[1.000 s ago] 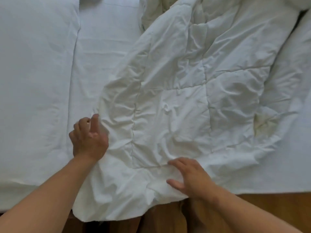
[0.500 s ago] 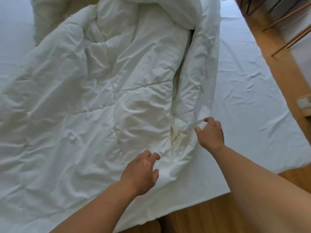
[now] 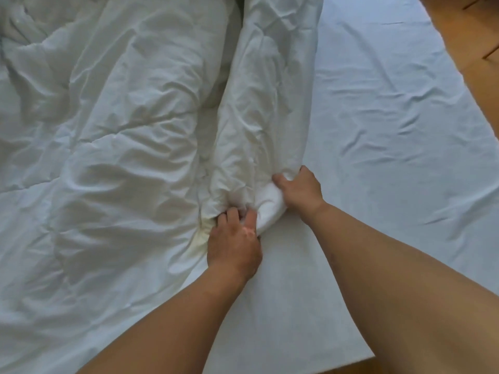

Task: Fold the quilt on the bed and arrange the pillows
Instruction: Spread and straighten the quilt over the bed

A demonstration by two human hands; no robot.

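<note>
A rumpled white quilt (image 3: 116, 147) covers the left and middle of the bed, with a long fold running up the centre. Its near right corner is bunched into a thick roll. My left hand (image 3: 235, 238) grips that bunched corner from the near side, fingers dug into the cloth. My right hand (image 3: 301, 188) holds the same roll from the right, thumb over the top and fingers wrapped round it. No pillow is in view.
The white bed sheet (image 3: 391, 125) lies wrinkled to the right of the quilt. Wooden floor (image 3: 469, 44) shows past the bed's right edge and along the near edge at the bottom right.
My view has swung right along the bed. Both hands moved from the quilt's near left part to its right corner and closed on the bunched cloth.
</note>
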